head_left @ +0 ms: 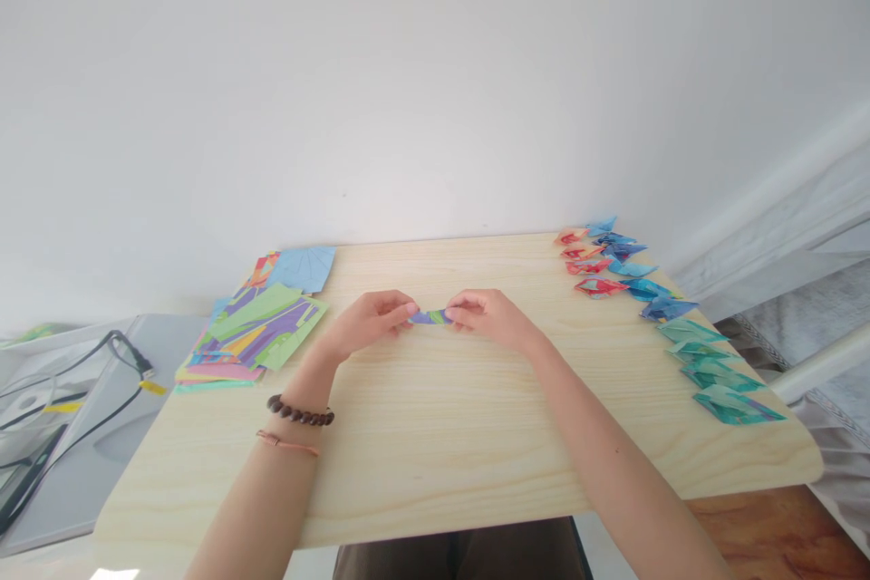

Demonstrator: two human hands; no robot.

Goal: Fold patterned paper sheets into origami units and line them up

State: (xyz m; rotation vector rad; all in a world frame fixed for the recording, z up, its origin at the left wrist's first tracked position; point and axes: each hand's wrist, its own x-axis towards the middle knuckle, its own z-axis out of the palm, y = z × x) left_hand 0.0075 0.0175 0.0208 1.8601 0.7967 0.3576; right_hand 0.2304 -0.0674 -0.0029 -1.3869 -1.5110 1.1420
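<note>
A small folded strip of purple, blue and green paper [430, 317] lies low over the light wooden table [441, 435], near its middle. My left hand [371, 322] pinches its left end with closed fingertips. My right hand [486, 315] pinches its right end the same way. Both forearms reach in from the near edge, and the left wrist wears a dark bead bracelet and a thin cord.
A loose pile of colourful paper sheets [255, 331] lies at the table's left. Several folded paper pieces, red [588, 265], blue [642, 285] and teal [717, 372], line the right edge. A grey surface with cables [82, 399] stands left of the table. A white wall rises behind.
</note>
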